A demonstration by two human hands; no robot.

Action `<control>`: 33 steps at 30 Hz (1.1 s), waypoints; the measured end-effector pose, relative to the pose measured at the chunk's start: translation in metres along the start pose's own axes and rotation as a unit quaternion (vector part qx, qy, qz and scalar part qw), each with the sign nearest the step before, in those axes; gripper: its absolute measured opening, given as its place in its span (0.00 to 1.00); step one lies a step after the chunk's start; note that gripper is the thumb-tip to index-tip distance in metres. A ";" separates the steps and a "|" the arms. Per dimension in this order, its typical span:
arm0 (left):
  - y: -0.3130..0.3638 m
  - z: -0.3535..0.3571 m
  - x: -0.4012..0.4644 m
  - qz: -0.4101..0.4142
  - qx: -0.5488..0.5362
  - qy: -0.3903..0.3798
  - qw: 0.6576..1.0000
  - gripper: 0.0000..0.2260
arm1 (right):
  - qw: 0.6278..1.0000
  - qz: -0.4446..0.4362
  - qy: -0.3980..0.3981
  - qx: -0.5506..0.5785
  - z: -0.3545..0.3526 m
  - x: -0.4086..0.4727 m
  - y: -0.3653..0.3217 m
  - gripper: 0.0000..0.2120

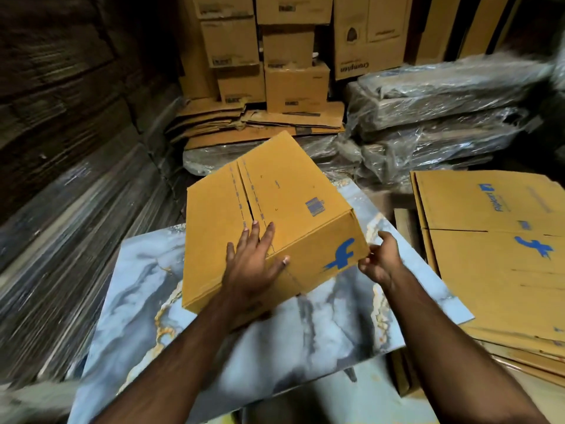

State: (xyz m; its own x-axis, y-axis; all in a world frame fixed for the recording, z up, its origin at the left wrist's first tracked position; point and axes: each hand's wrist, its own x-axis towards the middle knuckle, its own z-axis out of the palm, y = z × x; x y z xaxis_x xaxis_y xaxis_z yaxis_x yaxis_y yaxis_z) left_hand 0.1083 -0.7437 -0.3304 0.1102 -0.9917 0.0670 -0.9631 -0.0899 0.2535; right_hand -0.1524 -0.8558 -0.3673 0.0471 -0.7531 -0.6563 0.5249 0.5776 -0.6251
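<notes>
Here, cardboard box (275, 209) sits tilted on marble slab (336, 325). Left hand (253, 264) presses its top, fingers spread; right hand (382, 258) grips its corner.

Both our arms (183, 347) reach forward, bare, converging from the lower edge of view. Our left grip (253, 264) lies palm down, fingers straight and spread, thumb splayed out to the right. Our right grip (380, 260) is turned on its side, thumb raised, fingers curled inward; whether they actually pinch anything we cannot quite tell from this angle.
</notes>
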 end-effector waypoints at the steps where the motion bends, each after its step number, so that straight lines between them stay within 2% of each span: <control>1: -0.007 -0.010 -0.001 -0.002 -0.034 0.018 0.999 0.37 | 1.000 -0.005 -0.027 -0.003 0.008 -0.005 -0.004 0.23; 5: -0.029 -0.045 0.001 -0.003 -0.163 0.102 0.981 0.35 | 0.983 -0.028 -0.178 0.039 0.058 -0.037 0.009 0.26; 6: -0.032 -0.051 0.003 -0.010 -0.190 0.120 0.974 0.35 | 0.975 -0.020 -0.221 0.028 0.073 -0.043 0.021 0.28; 8: -0.039 -0.060 0.007 -0.035 -0.228 0.150 0.961 0.34 | 0.959 -0.002 -0.278 -0.061 0.101 -0.053 0.054 0.31; 10: -0.047 -0.068 0.010 -0.053 -0.230 0.179 0.955 0.34 | 0.948 -0.028 -0.277 -0.156 0.122 -0.062 0.077 0.27; 13: -0.060 -0.085 0.017 -0.078 -0.269 0.208 0.937 0.31 | 0.927 -0.130 -0.254 -0.245 0.142 -0.072 0.085 0.18; 17: -0.063 -0.100 0.021 -0.099 -0.396 0.247 0.879 0.30 | 0.893 -0.270 -0.276 -0.233 0.166 -0.083 0.064 0.25; 19: -0.059 -0.091 0.022 -0.106 -0.501 0.266 0.817 0.30 | 0.853 -0.347 -0.294 -0.254 0.180 -0.089 0.046 0.26; 21: -0.057 -0.072 0.025 -0.128 -0.618 0.260 0.731 0.30 | 0.796 -0.421 -0.274 -0.339 0.192 -0.090 0.028 0.31; 24: -0.055 -0.048 0.029 -0.162 -0.747 0.178 0.620 0.31 | 0.692 -0.484 -0.212 -0.492 0.196 -0.089 0.012 0.39; 27: -0.036 -0.035 0.021 -0.232 -0.813 0.127 0.519 0.28 | 0.598 -0.505 -0.200 -0.589 0.190 -0.085 0.013 0.37; 30: -0.025 -0.018 0.006 -0.333 -0.844 0.082 0.413 0.30 | 0.508 -0.516 -0.215 -0.656 0.179 -0.073 0.027 0.36; 31: -0.024 -0.011 0.003 -0.364 -0.847 0.060 0.383 0.31 | 0.493 -0.517 -0.215 -0.666 0.174 -0.068 0.034 0.36; 33: -0.020 -0.001 -0.004 -0.416 -0.839 0.018 0.350 0.34 | 0.504 -0.511 -0.221 -0.660 0.168 -0.064 0.045 0.36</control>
State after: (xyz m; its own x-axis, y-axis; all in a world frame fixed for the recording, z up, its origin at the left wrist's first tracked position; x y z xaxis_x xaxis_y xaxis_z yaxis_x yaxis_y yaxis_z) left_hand 0.1278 -0.7379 -0.3351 0.2144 -0.6816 -0.6996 0.9027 -0.1353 0.4085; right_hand 0.0104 -0.8346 -0.2823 0.6637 -0.6975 0.2703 -0.5415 -0.6973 -0.4697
